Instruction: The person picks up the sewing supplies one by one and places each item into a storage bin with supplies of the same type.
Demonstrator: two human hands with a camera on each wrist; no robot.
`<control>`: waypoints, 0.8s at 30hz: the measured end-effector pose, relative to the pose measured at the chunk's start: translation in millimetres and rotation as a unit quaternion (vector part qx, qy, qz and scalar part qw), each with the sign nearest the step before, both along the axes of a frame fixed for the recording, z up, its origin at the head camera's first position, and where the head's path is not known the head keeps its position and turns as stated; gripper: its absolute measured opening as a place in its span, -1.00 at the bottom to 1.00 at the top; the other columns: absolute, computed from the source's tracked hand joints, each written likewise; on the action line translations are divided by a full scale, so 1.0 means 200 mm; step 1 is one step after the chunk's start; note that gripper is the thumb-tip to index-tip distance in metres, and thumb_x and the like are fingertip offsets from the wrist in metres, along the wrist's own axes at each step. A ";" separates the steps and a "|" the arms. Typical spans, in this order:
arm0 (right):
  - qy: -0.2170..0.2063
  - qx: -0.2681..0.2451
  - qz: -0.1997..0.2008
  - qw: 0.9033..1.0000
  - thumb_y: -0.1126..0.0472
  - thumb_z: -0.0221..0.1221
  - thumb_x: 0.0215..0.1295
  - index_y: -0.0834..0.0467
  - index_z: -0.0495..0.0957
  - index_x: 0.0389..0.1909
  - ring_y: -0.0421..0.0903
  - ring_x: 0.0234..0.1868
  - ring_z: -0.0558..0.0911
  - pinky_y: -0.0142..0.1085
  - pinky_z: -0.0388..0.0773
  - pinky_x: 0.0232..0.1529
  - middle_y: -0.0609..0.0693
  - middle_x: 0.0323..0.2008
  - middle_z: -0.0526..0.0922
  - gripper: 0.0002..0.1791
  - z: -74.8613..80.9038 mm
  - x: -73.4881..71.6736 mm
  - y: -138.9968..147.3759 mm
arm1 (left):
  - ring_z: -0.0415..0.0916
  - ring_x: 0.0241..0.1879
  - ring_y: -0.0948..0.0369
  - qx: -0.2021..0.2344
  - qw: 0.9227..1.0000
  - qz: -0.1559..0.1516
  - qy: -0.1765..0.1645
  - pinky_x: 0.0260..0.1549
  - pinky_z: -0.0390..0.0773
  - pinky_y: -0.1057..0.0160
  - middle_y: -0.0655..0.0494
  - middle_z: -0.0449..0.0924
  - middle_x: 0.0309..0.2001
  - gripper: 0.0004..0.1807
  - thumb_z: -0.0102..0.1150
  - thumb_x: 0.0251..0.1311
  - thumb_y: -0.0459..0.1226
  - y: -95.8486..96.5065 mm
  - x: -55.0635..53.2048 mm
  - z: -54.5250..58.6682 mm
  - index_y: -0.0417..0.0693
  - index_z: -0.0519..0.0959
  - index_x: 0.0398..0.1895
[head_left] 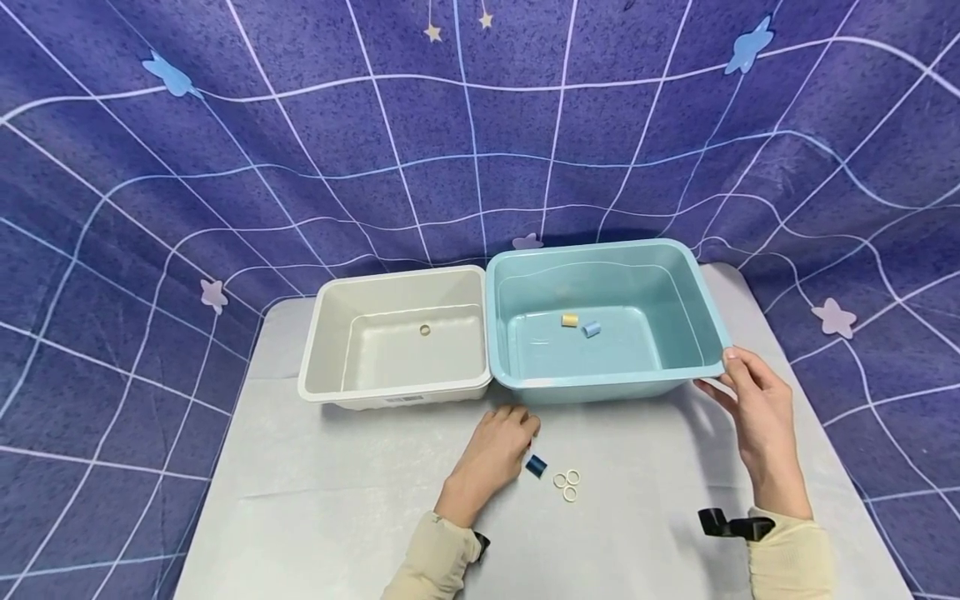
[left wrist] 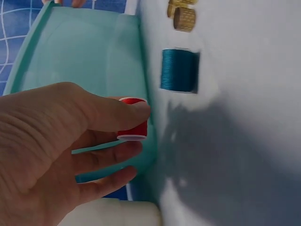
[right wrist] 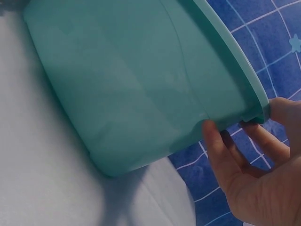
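Observation:
My left hand (head_left: pixel 495 442) is over the table just in front of the teal bin (head_left: pixel 607 382). Its thumb and fingers pinch a red spool of thread (left wrist: pixel 133 125), seen in the left wrist view. Beside that hand, a dark blue spool of thread (head_left: pixel 536 466) lies on the table, with three small rings (head_left: pixel 570 494) close by; they look golden and ridged in the left wrist view. At the bin's near right corner, my right hand (head_left: pixel 761 408) grips the rim, thumb on top and fingers below against the outer wall (right wrist: pixel 141 94).
Inside the teal bin lie a yellow spool (head_left: pixel 570 320) and a light blue spool (head_left: pixel 591 329). A white bin (head_left: pixel 397 387) stands against its left side, holding one small ring (head_left: pixel 425 330). Behind both hangs a purple-blue curtain (head_left: pixel 517 183) with a grid pattern.

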State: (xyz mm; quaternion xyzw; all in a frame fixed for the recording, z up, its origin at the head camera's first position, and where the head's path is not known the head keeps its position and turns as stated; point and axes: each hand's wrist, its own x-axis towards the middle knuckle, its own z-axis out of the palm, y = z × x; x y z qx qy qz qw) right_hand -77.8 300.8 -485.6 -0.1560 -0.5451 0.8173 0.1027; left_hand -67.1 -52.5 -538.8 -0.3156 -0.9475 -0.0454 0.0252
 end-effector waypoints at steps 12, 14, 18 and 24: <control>0.010 -0.004 0.001 1.000 0.28 0.25 0.47 0.27 0.67 0.07 -0.17 -0.23 0.81 -0.27 0.78 -0.17 -0.03 -0.02 0.68 -0.75 0.00 0.00 0.00 | 0.57 -0.10 0.13 0.003 1.000 0.003 0.025 -0.25 0.47 0.19 0.16 0.65 -0.12 -0.89 0.32 0.32 -0.30 0.00 0.02 0.13 0.10 0.64 -0.16; 0.006 -0.002 -0.001 1.000 0.27 0.25 0.46 0.27 0.67 0.08 -0.17 -0.23 0.81 -0.27 0.78 -0.17 -0.03 -0.02 0.68 -0.74 -0.01 0.01 0.00 | 0.56 -0.11 0.13 0.007 0.999 0.004 0.032 -0.25 0.47 0.19 0.16 0.65 -0.13 -0.88 0.32 0.32 -0.31 0.00 0.02 0.15 0.10 0.63 -0.16; 0.000 0.001 -0.006 1.000 0.25 0.26 0.46 0.28 0.66 0.10 -0.16 -0.23 0.80 -0.28 0.78 -0.17 -0.03 -0.02 0.68 -0.72 -0.01 0.01 0.00 | 0.55 -0.12 0.13 0.006 0.999 0.001 0.049 -0.26 0.48 0.19 0.16 0.64 -0.14 -0.89 0.31 0.33 -0.30 -0.01 0.03 0.19 0.10 0.63 -0.17; 0.004 -0.002 -0.005 1.000 0.25 0.24 0.48 0.30 0.65 0.13 -0.16 -0.22 0.81 -0.27 0.78 -0.17 -0.03 -0.01 0.70 -0.70 -0.02 0.00 0.00 | 0.54 -0.14 0.14 0.001 0.998 -0.004 0.066 -0.27 0.48 0.20 0.18 0.61 -0.17 -0.85 0.35 0.28 -0.31 -0.02 0.04 0.26 0.11 0.61 -0.17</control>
